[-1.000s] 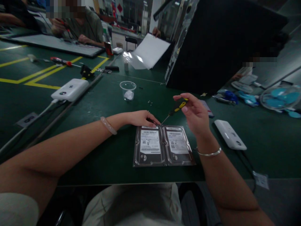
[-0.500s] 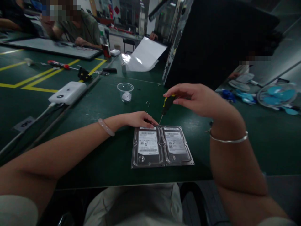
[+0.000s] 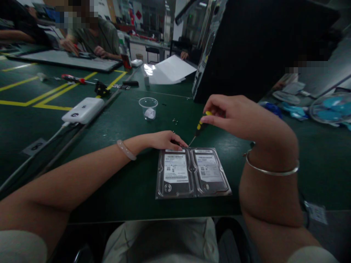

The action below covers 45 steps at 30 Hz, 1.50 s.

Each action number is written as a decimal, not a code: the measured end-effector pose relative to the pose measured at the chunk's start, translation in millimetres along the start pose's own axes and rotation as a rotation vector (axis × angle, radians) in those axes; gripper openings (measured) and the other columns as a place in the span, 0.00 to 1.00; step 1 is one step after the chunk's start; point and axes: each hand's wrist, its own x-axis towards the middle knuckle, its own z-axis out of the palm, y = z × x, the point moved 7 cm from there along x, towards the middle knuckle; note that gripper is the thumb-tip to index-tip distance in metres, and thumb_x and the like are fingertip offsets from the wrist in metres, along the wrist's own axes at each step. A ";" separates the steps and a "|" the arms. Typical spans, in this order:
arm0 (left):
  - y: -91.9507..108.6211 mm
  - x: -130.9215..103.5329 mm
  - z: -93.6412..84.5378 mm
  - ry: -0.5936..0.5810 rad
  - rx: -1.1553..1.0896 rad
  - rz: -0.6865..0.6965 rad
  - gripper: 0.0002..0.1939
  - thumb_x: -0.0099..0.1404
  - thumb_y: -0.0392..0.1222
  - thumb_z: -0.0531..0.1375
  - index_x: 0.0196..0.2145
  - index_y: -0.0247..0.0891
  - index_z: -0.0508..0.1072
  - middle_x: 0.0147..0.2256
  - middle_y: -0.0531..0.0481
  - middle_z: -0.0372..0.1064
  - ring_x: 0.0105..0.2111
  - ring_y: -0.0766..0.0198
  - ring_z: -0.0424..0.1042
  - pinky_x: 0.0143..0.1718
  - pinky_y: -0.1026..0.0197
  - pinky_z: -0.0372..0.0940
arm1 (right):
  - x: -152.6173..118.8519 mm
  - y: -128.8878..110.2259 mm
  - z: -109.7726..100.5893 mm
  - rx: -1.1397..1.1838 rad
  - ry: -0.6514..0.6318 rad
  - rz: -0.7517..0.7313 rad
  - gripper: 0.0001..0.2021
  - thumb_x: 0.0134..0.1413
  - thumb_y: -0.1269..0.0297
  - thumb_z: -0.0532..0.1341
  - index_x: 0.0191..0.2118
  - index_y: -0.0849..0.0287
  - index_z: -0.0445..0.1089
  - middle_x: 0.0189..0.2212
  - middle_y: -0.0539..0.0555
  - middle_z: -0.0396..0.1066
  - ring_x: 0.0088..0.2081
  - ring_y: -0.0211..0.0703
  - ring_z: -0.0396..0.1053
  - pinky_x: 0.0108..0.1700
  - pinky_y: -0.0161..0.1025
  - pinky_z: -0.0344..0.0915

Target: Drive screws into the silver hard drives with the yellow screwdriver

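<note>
Two hard drives, a left one (image 3: 176,171) and a right one (image 3: 210,171), lie side by side on the green table, labels up. My left hand (image 3: 168,140) rests at the top edge of the left drive, its fingers bent near the drives' top corner; what they may pinch is too small to make out. My right hand (image 3: 223,111) grips the handle of a black and yellow screwdriver (image 3: 201,126), tilted, with its tip down at the top edge where the drives meet. Several tiny screws (image 3: 174,121) lie beyond my left hand.
Behind the drives stands a clear plastic cup (image 3: 148,109) holding something white. A white power strip (image 3: 83,110) and red screwdriver (image 3: 73,79) lie left. A large black case (image 3: 255,47) stands back right, near blue fans (image 3: 331,107). People sit across the table.
My right hand has closed its fingers more around the screwdriver handle and shifted slightly right. The whole view has moved a little. My left hand stays at the left drive's top edge.
</note>
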 end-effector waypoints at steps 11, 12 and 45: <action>1.5 0.3 0.2 -0.012 -0.003 0.009 0.21 0.67 0.48 0.61 0.55 0.40 0.76 0.49 0.49 0.77 0.47 0.61 0.74 0.50 0.60 0.64 | 13.8 3.6 8.6 -0.057 0.086 0.089 0.16 0.54 0.48 0.67 0.29 0.56 0.73 0.24 0.52 0.70 0.31 0.46 0.70 0.39 0.46 0.65; 1.6 0.1 0.2 -0.014 -0.002 0.007 0.21 0.67 0.48 0.61 0.55 0.40 0.76 0.49 0.49 0.77 0.47 0.61 0.74 0.51 0.60 0.64 | 12.1 3.7 7.3 -0.026 0.061 0.046 0.11 0.55 0.54 0.67 0.35 0.56 0.77 0.29 0.53 0.75 0.35 0.47 0.72 0.42 0.47 0.66; -0.1 0.9 -0.2 -0.012 -0.012 -0.007 0.23 0.66 0.49 0.61 0.56 0.37 0.75 0.51 0.46 0.76 0.48 0.58 0.74 0.51 0.58 0.65 | 13.2 3.4 24.4 0.547 -0.009 -0.015 0.13 0.53 0.71 0.66 0.43 0.55 0.67 0.43 0.52 0.72 0.44 0.43 0.72 0.47 0.42 0.71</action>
